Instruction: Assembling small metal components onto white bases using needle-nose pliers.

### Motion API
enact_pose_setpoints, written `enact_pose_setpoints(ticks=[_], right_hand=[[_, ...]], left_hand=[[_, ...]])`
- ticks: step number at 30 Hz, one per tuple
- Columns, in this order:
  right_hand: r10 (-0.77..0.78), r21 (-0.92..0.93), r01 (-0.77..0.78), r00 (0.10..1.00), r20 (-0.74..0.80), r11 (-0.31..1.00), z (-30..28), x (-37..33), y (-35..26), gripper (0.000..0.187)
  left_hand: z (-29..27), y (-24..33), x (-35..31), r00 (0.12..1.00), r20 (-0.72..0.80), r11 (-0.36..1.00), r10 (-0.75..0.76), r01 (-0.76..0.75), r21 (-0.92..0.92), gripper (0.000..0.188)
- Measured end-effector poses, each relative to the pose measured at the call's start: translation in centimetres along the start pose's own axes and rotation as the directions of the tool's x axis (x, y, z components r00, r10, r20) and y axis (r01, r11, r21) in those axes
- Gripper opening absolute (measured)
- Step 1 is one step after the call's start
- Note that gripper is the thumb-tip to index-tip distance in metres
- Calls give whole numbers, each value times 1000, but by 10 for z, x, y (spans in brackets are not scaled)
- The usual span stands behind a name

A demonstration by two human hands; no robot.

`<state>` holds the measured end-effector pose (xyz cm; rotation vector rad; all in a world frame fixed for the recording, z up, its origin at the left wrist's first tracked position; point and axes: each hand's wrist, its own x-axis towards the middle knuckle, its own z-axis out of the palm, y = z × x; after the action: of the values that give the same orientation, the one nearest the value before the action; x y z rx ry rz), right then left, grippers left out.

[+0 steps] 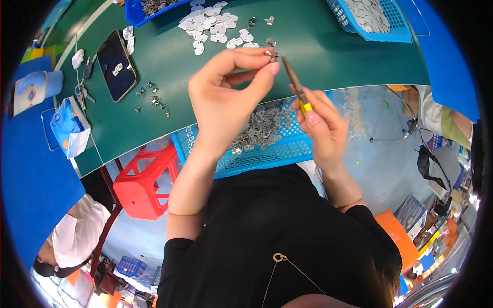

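Between the thumb and index finger of my left hand [226, 90] is pinched a small shiny metal part [271, 55], held over the front of the green table [318, 66]. My right hand [324, 120] is closed around a slim metal-tipped tool with a yellow grip [306, 107], which looks like tweezers or small pliers. Its tip points up toward the metal part, a short gap away. Flat white pieces [208, 23] lie in a loose pile beyond my left hand. Beneath both hands, a blue basket [231, 167] on my lap side holds many small metal parts [257, 128].
A dark phone [115, 66], keys [82, 95] and a tissue pack [72, 127] lie at the left. Small metal bits [154, 97] are scattered nearby. A light-blue basket [395, 28] of flat discs stands far right. A red stool [146, 182] is below the table; another person [77, 231] sits left.
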<state>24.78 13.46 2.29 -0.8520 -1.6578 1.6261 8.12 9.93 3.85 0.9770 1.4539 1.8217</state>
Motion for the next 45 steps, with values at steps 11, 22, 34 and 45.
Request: enact_pose_setpoints(ticks=[11,22,34,45], right_hand=[[-42,-139,44,999,23,989,16,1,-4,35],[-49,-197,56,998,41,979,14,1,-4,34],[-39,-186,37,999,-11,982,13,-3,-5,33],[318,690,-690,718,619,216,1,4,-3,46]], left_hand=[[-8,2,-12,992,-54,982,116,-106,159,10],[-11,7,-10,999,-43,995,9,-5,96,9],[-15,7,-2,922,117,854,-369,386,-348,18],[-17,-16,-8,867,274,664,-415,495,-560,18]])
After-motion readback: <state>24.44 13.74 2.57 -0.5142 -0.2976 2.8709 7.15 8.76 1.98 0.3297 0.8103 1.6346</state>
